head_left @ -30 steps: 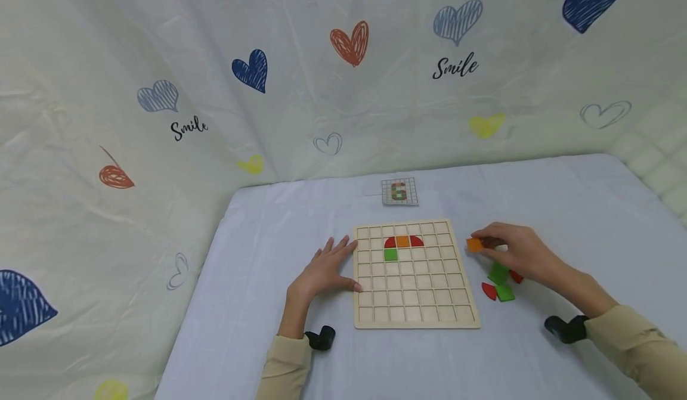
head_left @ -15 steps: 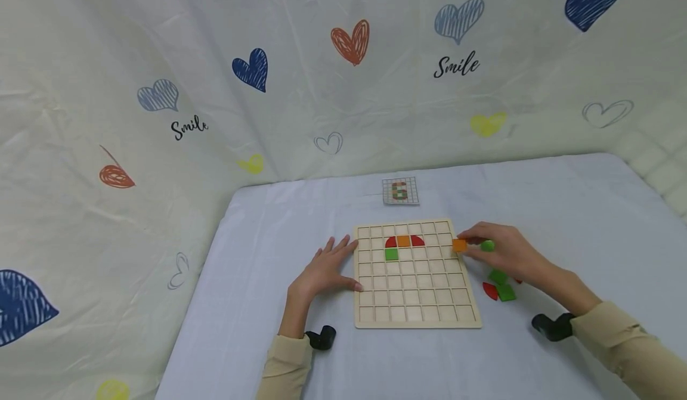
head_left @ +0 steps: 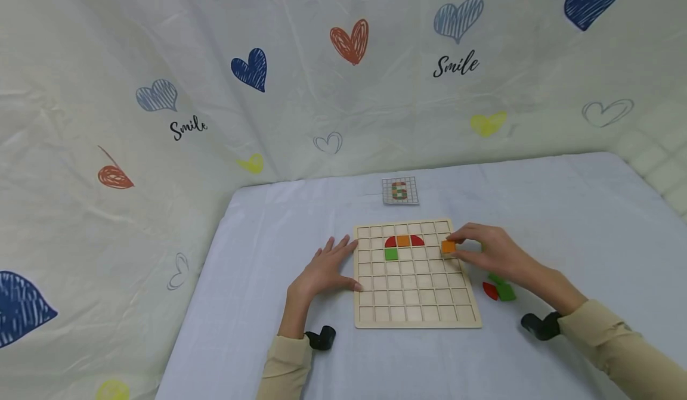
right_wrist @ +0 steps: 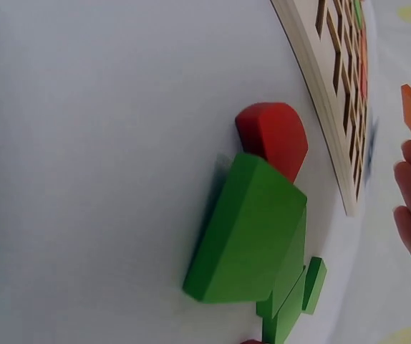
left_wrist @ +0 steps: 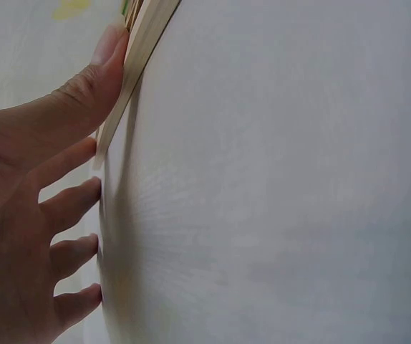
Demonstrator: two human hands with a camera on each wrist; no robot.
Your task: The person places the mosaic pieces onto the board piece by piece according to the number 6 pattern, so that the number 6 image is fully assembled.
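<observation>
Board [head_left: 413, 298]: flat on white cloth [head_left: 429, 364], red-orange-red row [head_left: 403, 241] up top, green square [head_left: 391, 254] under the left red [head_left: 391, 242].
Left hand [head_left: 322, 273]: spread wide, touching the board's left edge.
Right hand [head_left: 496, 251]: pinching an orange square [head_left: 448, 247], over the board's right side!
Loose pieces [head_left: 506, 292]: green and red, just right of the board.

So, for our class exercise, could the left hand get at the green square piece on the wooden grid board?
Probably yes: the left hand touches the wooden grid board, and nothing covers or blocks the green square piece.
</observation>
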